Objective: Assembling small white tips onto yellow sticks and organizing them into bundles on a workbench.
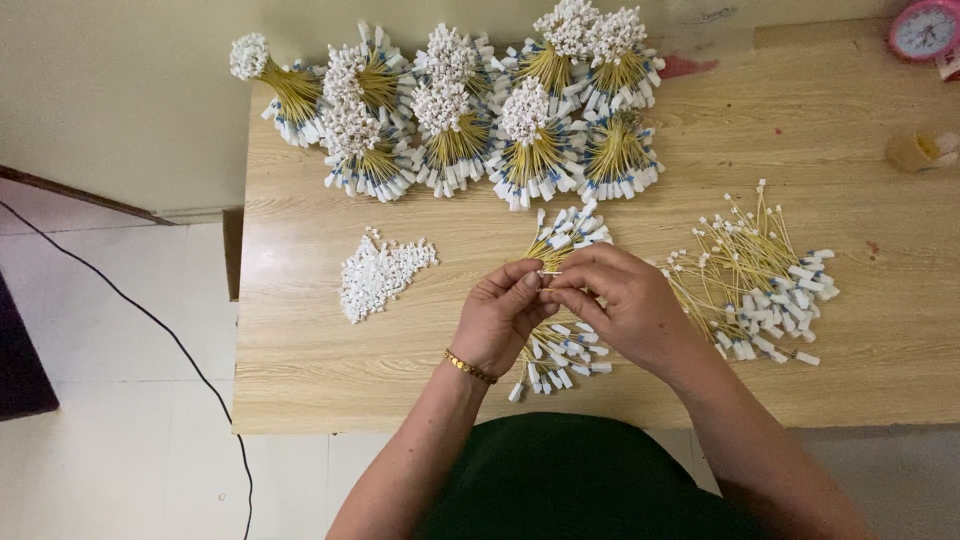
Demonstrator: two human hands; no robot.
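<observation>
My left hand [503, 315] and my right hand [620, 300] meet over the middle of a wooden table [300, 340]. Their fingertips pinch a thin yellow wire [550, 272] with a small white piece at its end. Under my hands lies a small pile of yellow wires with white and blue tags [562, 352], with a few more tagged wires [572, 232] just beyond my fingers. To the left is a heap of small white caps [378, 273]. To the right lies a loose pile of yellow wires with white tags [762, 280].
Several tied bundles of capped yellow wires [455, 110] line the table's far edge. A pink clock [922, 30] and a roll of tape [912, 152] sit at the far right. A black cable [150, 320] runs over the tiled floor on the left.
</observation>
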